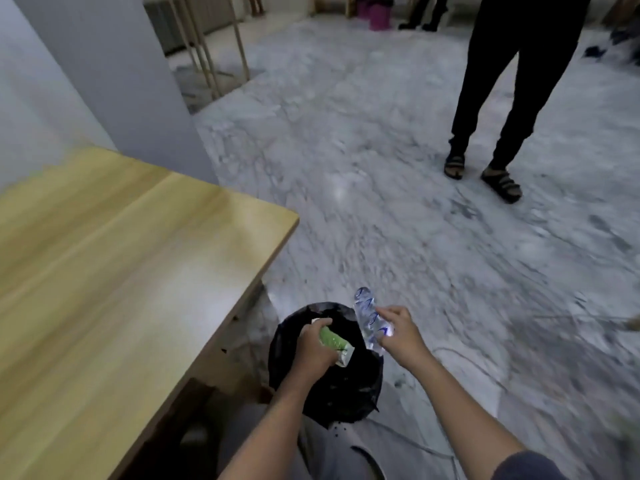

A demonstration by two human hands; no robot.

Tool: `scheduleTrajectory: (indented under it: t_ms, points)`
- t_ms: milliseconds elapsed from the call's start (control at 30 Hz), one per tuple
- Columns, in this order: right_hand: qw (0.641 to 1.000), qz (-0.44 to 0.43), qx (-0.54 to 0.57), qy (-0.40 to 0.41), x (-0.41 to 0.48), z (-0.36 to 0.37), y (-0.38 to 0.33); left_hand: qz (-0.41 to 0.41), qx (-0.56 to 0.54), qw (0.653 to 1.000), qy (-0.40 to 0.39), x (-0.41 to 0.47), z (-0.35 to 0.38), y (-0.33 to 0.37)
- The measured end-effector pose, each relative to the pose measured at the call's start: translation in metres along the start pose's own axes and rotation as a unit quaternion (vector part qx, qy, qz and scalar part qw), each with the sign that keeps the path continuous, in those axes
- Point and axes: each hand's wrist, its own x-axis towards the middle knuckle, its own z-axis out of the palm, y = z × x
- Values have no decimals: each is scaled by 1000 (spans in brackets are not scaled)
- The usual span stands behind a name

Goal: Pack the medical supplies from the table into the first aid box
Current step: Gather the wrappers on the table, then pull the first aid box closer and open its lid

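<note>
My left hand (pixel 313 348) is closed around a green and white packet (pixel 334 342), held over a black bin bag (pixel 329 382) on the floor beside the table. My right hand (pixel 398 332) grips a clear plastic wrapper with blue print (pixel 370 318), just right of the bin's rim. The wooden table (pixel 121 271) fills the left side and its visible top is bare. No first aid box is in view. The picture is blurred by motion.
A person in black trousers and sandals (pixel 485 174) stands on the marble floor at the upper right. A grey pillar (pixel 114 71) rises behind the table. A cable (pixel 464 358) lies on the floor near the bin.
</note>
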Motion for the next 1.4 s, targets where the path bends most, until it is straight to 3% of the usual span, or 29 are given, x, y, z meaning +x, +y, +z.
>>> scheduleTrajectory:
  t_ms: [233, 467, 767, 933, 1100, 1400]
  points:
    - [995, 59, -12, -84, 36, 60, 46, -94, -22, 995, -12, 72, 26, -66]
    - [991, 79, -14, -109, 62, 84, 61, -100, -26, 994, -19, 98, 25, -80]
    - [985, 103, -34, -135, 60, 78, 45, -84, 48, 994, -41, 85, 9, -61]
    - [991, 87, -39, -96, 44, 39, 15, -50, 90, 993, -50, 67, 2, -13]
    - [995, 52, -73, -34, 25, -25, -35, 20, 59, 997, -54, 29, -11, 65]
    - [986, -76, -119, 89, -53, -118, -141, 195, 80, 977, -5, -74, -59, 190]
